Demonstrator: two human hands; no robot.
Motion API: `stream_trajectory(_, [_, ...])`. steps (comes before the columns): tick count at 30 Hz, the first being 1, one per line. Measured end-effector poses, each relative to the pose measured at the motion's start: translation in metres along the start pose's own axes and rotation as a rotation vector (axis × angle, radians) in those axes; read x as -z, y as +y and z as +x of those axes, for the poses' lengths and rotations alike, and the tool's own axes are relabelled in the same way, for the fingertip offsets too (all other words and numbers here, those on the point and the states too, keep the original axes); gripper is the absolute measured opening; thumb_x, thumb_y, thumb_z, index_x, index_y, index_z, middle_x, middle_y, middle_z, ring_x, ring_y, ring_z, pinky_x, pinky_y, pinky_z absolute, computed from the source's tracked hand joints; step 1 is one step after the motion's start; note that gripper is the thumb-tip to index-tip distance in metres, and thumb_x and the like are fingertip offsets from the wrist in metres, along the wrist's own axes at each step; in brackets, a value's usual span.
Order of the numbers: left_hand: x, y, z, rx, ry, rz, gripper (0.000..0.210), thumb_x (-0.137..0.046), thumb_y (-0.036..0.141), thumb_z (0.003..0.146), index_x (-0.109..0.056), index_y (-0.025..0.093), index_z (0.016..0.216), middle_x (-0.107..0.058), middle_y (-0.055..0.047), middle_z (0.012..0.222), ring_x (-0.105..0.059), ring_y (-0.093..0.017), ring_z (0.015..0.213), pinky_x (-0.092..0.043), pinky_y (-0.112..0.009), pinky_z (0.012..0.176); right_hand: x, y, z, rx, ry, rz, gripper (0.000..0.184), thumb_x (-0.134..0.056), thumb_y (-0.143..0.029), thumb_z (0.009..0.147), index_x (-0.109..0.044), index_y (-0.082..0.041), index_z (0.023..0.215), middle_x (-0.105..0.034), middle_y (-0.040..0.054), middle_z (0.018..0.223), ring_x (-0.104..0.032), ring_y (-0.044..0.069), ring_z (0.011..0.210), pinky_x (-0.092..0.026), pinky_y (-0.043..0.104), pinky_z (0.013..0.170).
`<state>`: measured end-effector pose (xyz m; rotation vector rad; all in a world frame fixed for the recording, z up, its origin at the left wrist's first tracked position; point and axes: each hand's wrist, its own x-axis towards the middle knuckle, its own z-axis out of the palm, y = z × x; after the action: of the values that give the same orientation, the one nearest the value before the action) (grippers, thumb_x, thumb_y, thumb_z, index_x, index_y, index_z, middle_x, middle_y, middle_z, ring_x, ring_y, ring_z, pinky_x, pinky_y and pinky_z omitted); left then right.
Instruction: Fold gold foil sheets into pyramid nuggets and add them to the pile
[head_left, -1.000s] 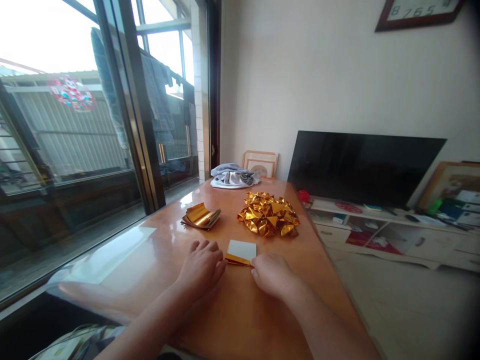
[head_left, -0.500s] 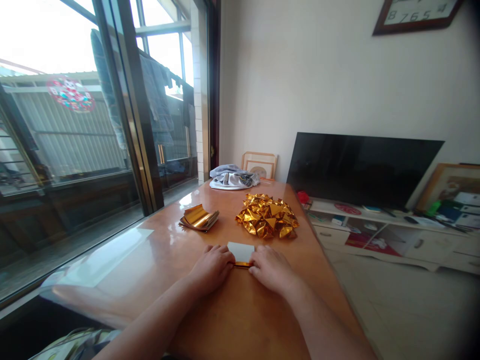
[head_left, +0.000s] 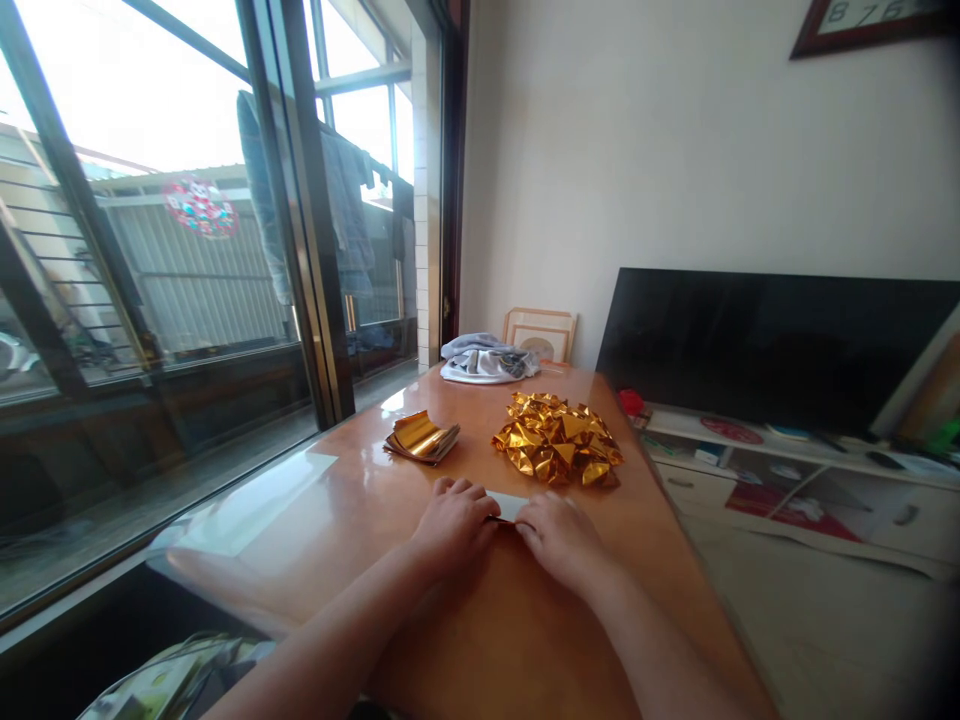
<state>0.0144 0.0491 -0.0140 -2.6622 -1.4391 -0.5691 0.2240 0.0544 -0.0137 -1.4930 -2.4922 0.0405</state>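
A sheet of gold foil paper, pale side up, lies between my hands on the table. Its near edge is folded and looks dark. On the left end of that fold, my left hand grips with fingers curled and pressed together. My right hand pinches the other end in the same way. Both hands hide the sheet's sides. Beyond them on the right is a heap of folded gold paper pieces. A stack of loose gold sheets, curling upward, sits to the left.
Crumpled grey cloth lies at the table's far end, before leaning picture frames. A glass sliding door runs along the left. To the right, a television stands on a low white cabinet.
The whole view has turned slightly left. My hands have drawn closer together over the fold, and less of the sheet's pale face shows.
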Motion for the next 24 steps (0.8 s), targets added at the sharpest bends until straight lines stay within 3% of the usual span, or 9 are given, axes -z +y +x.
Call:
stream_trajectory(4, [0.001, 0.008, 0.006, -0.029, 0.028, 0.034, 0.02, -0.053, 0.025, 0.093, -0.068, 0.023, 0.08, -0.066, -0.004, 0.087, -0.053, -0.022, 0.091, -0.032, -0.042, 0.087, -0.002, -0.002, 0.001, 0.008, 0.032, 0.015, 0.022, -0.052, -0.034, 0.097, -0.072, -0.025, 0.092, -0.069, 0.0048, 0.101, -0.056, 0.023, 0.1, -0.034, 0.033, 0.082])
stream_trajectory(14, [0.0, 0.016, 0.001, -0.051, 0.072, -0.017, 0.015, -0.055, 0.026, 0.091, -0.065, 0.023, 0.081, -0.065, -0.004, 0.087, -0.05, -0.024, 0.096, -0.028, -0.045, 0.097, 0.01, -0.008, -0.001, 0.035, -0.012, -0.004, 0.026, -0.049, -0.034, 0.099, -0.072, -0.024, 0.091, -0.071, 0.0042, 0.099, -0.056, 0.021, 0.1, -0.032, 0.033, 0.083])
stream_trajectory(21, [0.007, 0.01, -0.003, 0.006, 0.079, -0.052, 0.023, -0.049, 0.027, 0.095, -0.065, 0.024, 0.079, -0.066, -0.005, 0.088, -0.049, -0.024, 0.095, -0.027, -0.047, 0.098, 0.025, 0.026, -0.007, -0.151, -0.04, -0.01, 0.022, -0.055, -0.028, 0.094, -0.073, -0.023, 0.084, -0.072, 0.004, 0.093, -0.059, 0.021, 0.094, -0.034, 0.031, 0.079])
stream_trajectory(24, [0.005, 0.008, -0.005, 0.018, 0.098, -0.051, 0.023, -0.048, 0.027, 0.095, -0.066, 0.024, 0.081, -0.066, -0.005, 0.088, -0.049, -0.024, 0.095, -0.026, -0.047, 0.099, 0.024, 0.022, -0.006, -0.173, 0.029, 0.043, 0.023, -0.053, -0.032, 0.096, -0.074, -0.023, 0.092, -0.072, 0.0045, 0.098, -0.059, 0.02, 0.095, -0.035, 0.03, 0.08])
